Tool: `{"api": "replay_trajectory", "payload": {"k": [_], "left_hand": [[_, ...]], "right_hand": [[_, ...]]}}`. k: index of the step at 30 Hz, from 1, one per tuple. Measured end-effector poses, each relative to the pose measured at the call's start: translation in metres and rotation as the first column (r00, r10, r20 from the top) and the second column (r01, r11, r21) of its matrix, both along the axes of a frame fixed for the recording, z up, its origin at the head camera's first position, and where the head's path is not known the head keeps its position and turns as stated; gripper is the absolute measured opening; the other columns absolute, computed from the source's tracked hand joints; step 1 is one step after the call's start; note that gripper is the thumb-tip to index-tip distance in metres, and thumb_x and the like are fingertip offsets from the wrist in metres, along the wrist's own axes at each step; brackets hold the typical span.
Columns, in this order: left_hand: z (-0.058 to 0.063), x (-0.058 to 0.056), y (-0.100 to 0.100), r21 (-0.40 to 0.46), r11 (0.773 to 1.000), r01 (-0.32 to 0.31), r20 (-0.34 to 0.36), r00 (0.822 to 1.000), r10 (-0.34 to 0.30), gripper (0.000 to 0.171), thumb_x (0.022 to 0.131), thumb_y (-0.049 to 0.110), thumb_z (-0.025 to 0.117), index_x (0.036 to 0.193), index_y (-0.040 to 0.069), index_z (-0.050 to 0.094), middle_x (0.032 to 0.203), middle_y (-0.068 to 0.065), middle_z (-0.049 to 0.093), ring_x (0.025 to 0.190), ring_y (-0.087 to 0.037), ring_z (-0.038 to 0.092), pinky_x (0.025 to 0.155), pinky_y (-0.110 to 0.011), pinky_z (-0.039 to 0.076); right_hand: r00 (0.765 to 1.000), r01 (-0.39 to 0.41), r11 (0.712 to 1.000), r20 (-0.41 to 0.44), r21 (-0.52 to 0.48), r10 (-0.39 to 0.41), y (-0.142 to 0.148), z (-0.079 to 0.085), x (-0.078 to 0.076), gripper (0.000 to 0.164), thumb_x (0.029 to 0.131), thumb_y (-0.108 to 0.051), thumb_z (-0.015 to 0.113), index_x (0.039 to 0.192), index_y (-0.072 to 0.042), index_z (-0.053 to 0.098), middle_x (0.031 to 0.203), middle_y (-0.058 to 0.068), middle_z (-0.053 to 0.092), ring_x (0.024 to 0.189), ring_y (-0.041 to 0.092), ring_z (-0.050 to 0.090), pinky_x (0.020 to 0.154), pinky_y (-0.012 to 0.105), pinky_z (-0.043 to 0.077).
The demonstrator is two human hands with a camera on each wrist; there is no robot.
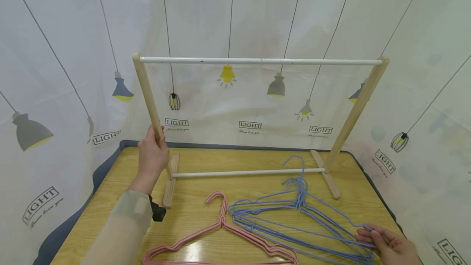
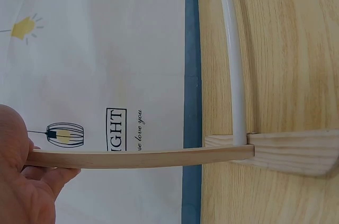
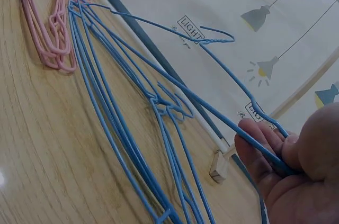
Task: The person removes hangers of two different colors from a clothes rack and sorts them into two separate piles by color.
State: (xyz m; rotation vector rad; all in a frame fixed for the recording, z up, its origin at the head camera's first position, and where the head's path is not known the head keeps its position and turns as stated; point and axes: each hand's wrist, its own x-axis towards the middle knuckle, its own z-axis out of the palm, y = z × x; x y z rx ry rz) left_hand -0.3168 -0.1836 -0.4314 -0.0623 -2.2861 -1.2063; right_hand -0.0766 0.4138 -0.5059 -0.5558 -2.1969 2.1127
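My left hand (image 1: 152, 156) grips the left wooden post (image 1: 148, 93) of a small rack, with the thumb and fingers on either side of it. At the front right, my right hand (image 1: 391, 244) pinches one end of a blue wire hanger (image 3: 212, 108). In the right wrist view that end is raised, and the hook stands above the other blue hangers (image 3: 130, 155). Those lie stacked on the table, their hooks close to the rack's lower bar (image 1: 250, 173). Beside them lie several pink hangers (image 1: 222, 218), which neither hand touches.
A white top rail (image 1: 257, 61) spans the rack's two posts. The rack's right foot (image 1: 331, 183) stands behind the blue hangers. Wood-grain table (image 1: 121, 212) with a dark blue edge; a lamp-printed curtain (image 1: 206, 23) surrounds its back and sides.
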Motion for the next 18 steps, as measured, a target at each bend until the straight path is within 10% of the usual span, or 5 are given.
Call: {"api": "replay_trajectory", "payload": {"k": [5, 18], "left_hand": [[0.001, 0.002, 0.000, 0.009, 1.000, 0.004, 0.009, 1.000, -0.004, 0.038, 0.107, -0.001, 0.052, 0.145, 0.000, 0.055, 0.125, -0.032, 0.069, 0.103, -0.044, 0.073, 0.076, -0.057, 0.061], [0.000, 0.003, 0.000, 0.009, 1.000, 0.005, 0.019, 1.000, -0.005, 0.038, 0.107, -0.002, 0.053, 0.146, 0.001, 0.055, 0.129, -0.032, 0.067, 0.106, -0.044, 0.072, 0.078, -0.058, 0.061]], "right_hand": [[0.994, -0.045, 0.980, 0.109, 0.196, 0.023, 0.000, -0.001, -0.005, 0.035, 0.111, 0.004, 0.046, 0.140, 0.023, 0.048, 0.105, 0.015, 0.079, 0.089, 0.017, 0.078, 0.082, 0.031, 0.062], [0.989, -0.041, 0.923, 0.150, 0.382, -0.018, 0.005, -0.015, -0.007, 0.036, 0.104, 0.010, 0.055, 0.135, 0.027, 0.049, 0.102, 0.026, 0.076, 0.083, 0.020, 0.078, 0.076, 0.033, 0.063]]}}
